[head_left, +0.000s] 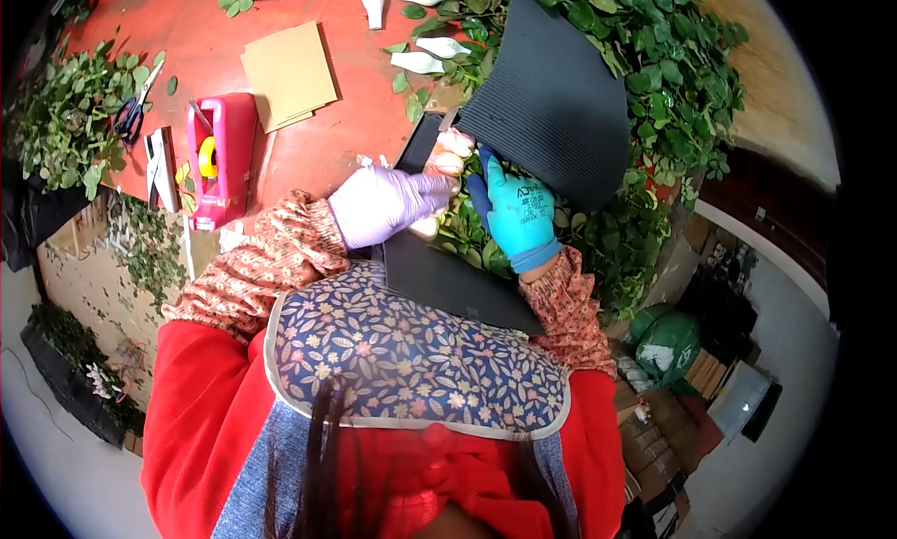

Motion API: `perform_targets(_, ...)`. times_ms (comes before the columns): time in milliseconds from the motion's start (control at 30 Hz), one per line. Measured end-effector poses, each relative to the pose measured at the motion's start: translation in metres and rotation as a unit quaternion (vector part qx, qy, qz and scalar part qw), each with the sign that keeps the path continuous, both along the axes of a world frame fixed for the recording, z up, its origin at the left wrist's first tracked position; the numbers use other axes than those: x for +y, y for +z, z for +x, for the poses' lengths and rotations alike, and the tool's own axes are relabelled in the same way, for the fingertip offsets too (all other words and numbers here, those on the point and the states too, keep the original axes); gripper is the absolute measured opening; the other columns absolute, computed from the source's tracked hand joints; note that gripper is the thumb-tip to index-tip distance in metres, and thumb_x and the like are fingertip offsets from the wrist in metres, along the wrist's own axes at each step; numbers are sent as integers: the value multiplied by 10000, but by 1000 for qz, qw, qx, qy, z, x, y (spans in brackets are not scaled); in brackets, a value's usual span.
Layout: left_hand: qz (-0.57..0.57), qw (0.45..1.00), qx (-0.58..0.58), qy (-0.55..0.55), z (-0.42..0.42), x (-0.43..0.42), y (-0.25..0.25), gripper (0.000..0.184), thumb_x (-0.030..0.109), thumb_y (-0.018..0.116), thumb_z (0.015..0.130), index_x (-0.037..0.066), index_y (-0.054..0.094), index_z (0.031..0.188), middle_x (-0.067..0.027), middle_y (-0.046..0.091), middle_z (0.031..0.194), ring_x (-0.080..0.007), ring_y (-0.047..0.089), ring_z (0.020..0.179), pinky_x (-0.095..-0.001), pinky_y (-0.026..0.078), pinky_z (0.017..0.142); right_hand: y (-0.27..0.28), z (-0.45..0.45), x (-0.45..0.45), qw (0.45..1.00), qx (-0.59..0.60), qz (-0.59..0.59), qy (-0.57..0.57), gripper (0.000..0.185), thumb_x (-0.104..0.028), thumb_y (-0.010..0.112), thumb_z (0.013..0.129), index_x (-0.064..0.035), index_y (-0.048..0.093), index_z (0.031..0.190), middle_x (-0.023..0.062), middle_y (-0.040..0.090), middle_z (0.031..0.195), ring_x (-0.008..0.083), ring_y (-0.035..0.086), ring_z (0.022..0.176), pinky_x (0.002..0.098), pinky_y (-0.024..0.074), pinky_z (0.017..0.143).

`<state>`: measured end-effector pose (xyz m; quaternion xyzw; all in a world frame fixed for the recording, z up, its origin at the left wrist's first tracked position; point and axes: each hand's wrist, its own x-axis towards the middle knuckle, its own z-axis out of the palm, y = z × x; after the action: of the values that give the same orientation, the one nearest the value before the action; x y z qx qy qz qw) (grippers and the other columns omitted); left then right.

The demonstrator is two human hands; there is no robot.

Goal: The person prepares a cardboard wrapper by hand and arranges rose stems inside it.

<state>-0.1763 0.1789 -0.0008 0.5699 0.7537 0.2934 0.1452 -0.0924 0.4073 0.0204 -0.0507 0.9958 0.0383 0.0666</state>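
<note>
My left hand (388, 205), in a lavender glove, reaches in from the left with its fingers closed against pale pink roses (451, 152). Opposite it is my right hand (519, 210), in a bright blue glove with dark blue fingertips. Its fingers bend down among green rose leaves (458, 223), and what they grip is hidden. A black ribbed sheet (556, 91) rises just beyond my right hand. Between my hands and my apron lies another black flap (458, 282). The roses and leaves sit between these two black pieces.
On the red table (299, 165) are a pink tape dispenser (222, 156), a stapler (161, 170), scissors (135, 105) and brown cardboard pieces (291, 75). White mesh-wrapped buds (418, 63) lie at the back. Leafy stems (668, 91) crowd the right; more greenery (70, 119) lies far left.
</note>
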Motion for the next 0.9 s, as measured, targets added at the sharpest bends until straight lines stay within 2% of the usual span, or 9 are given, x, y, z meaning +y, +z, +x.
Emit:
perform_targets(33,6,999,33,-23,3,1,-10,340,243,525,931,163,603,1253,-98,662,982,-263,647,639,-429,493,541,2,0,1,999,40,-30,22,377,-288,639,899,-55,635,1194,83,555,526,246,537,431,376,435,443)
perform_targets(133,-111,994,-1,11,4,6,-8,360,288,500,961,186,585,1296,-102,661,786,-259,625,574,-400,482,524,11,-1,-2,994,70,-67,48,291,-232,654,885,-60,656,1120,88,552,523,253,544,437,380,441,453)
perform_targets(167,-15,999,11,28,5,6,-15,379,312,479,978,199,566,1328,-99,599,645,-251,591,509,-389,456,480,13,0,-4,997,42,-60,36,288,-233,645,892,-54,652,1117,91,561,537,250,550,444,380,445,459)
perform_targets(400,-107,994,-3,15,6,5,-10,375,290,465,982,208,556,1337,-97,601,675,-247,582,496,-404,434,426,-5,-12,-8,996,-87,3,29,221,-165,599,840,-52,640,1025,80,604,610,266,610,544,401,479,508)
perform_targets(500,-86,995,41,6,7,3,-12,376,252,455,983,215,547,1345,-94,630,723,-244,587,498,-401,442,428,-8,-17,-6,993,-112,-33,5,68,-143,598,831,-79,574,830,94,613,621,289,629,567,419,488,519)
perform_targets(700,-88,996,-5,9,4,3,-3,373,232,450,982,207,540,1343,-84,674,828,-247,607,516,-395,474,457,-10,-16,-6,992,-120,-42,-7,82,-147,612,793,-68,590,800,109,625,631,301,636,575,425,495,525)
perform_targets(800,-136,987,-83,-2,-1,9,1,377,208,497,952,176,543,1325,-85,675,1061,-259,639,580,-391,508,501,-5,-16,-10,991,-130,-16,-11,92,-152,618,780,-65,591,798,114,621,623,304,638,576,423,497,522)
perform_targets(867,22,999,0,25,-4,12,-5,404,315,611,906,175,574,1283,-63,623,1238,-285,641,593,-381,525,521,-9,-16,-8,994,-110,-27,2,119,-167,630,781,-52,606,798,115,633,620,284,638,543,428,492,482)
perform_targets(900,-14,1000,-27,2,-8,13,-2,433,314,625,889,157,563,1288,-10,449,1472,-302,664,663,-387,546,575,-9,-16,-7,995,-91,-36,19,147,-182,642,782,-38,621,799,117,645,617,264,639,511,432,486,441)
